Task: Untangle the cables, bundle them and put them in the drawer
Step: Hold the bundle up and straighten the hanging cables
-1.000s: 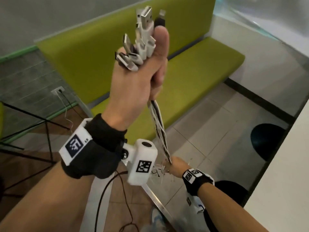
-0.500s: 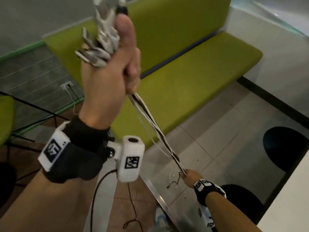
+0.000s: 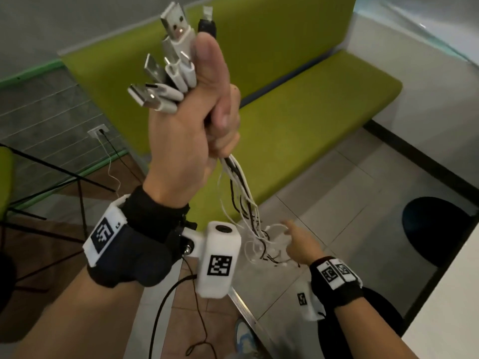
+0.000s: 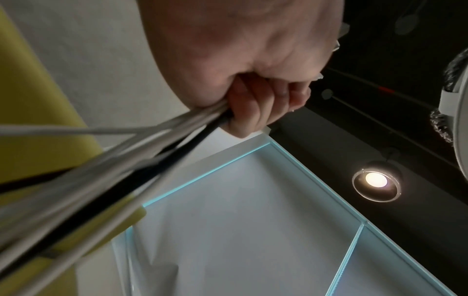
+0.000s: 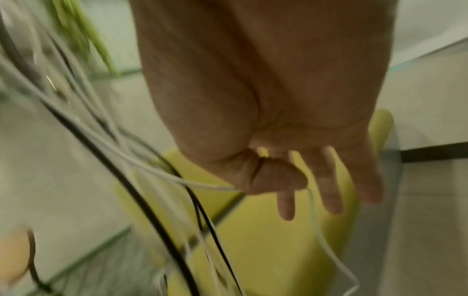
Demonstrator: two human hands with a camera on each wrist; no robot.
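My left hand (image 3: 197, 130) is raised high and grips a bundle of white and black cables in a fist. Their USB plugs (image 3: 171, 60) fan out above the thumb. Below the fist the cables (image 3: 243, 200) hang slack and spread apart, their lower ends curling in a loose tangle. In the left wrist view the curled fingers (image 4: 253, 112) clamp the cables (image 4: 126, 164) streaming toward the camera. My right hand (image 3: 300, 242) is low, just right of the cable ends, holding nothing. Its straight fingers (image 5: 329, 190) are spread in the right wrist view, with blurred cables (image 5: 126, 170) passing left of the thumb.
A green bench (image 3: 311, 112) runs behind the hands. A white table edge (image 3: 453, 307) is at the right, with black round stool bases (image 3: 435, 229) on the tiled floor. A black metal frame (image 3: 80, 198) and a wall socket (image 3: 97, 130) with cords are at the left.
My right hand has let go of the cables' lower end and its fingers have opened. The bundle, pulled taut before, now hangs slack and spread.
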